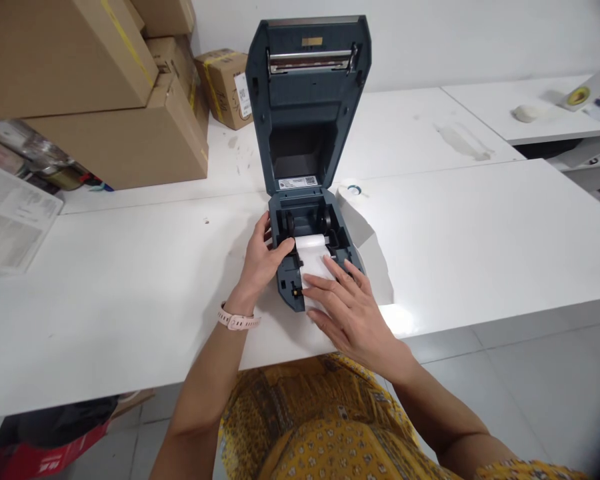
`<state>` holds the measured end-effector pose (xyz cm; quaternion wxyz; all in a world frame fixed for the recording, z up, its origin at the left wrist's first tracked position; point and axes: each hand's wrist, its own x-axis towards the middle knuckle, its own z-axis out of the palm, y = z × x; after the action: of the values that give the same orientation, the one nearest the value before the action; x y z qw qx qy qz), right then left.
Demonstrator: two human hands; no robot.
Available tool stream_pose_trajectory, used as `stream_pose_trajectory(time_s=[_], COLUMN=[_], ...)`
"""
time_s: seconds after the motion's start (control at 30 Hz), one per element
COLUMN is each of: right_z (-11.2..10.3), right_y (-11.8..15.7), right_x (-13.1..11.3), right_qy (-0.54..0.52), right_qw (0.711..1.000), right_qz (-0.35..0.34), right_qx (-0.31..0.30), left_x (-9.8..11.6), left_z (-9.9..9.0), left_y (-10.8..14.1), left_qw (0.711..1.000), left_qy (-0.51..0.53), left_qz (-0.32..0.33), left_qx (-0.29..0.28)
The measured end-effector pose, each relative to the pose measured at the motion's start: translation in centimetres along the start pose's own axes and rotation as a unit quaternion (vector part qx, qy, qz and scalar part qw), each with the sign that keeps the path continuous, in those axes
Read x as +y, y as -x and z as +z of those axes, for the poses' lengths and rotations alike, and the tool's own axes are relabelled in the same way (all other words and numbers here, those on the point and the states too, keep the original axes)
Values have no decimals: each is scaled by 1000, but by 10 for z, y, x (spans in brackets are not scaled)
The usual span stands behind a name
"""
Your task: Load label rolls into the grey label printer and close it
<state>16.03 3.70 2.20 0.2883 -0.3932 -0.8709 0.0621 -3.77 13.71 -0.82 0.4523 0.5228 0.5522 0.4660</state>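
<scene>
A dark grey label printer stands on the white table with its lid swung up. Inside it sits a small white roll of label paper, its strip running toward the table's front edge. My left hand grips the printer's left wall, thumb over the rim beside the roll and fingers along the outside. Flat and spread, the fingers of my right hand lie over the paper strip at the printer's front. That hand hides part of the strip and the right front corner.
Cardboard boxes are stacked at the back left, with a smaller taped box beside the lid. A loose white paper sheet lies right of the printer. A clear plastic container is at the far left, a tape roll at the far right.
</scene>
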Motion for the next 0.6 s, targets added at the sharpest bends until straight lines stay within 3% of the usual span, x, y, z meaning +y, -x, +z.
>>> stream_pose_trajectory(time_s=[0.27,0.6], right_z=[-1,-2], right_y=[0,1], right_x=[-2,-1], right_qy=[35,43], right_qw=[998,997], right_qz=[4,-1], right_qx=[-50,-56], left_x=[2,4], left_z=[0,1], left_y=[0,3], left_qw=[1000,1000], left_qy=[9,26], left_qz=[-9,-2], left_qx=[-1,-2])
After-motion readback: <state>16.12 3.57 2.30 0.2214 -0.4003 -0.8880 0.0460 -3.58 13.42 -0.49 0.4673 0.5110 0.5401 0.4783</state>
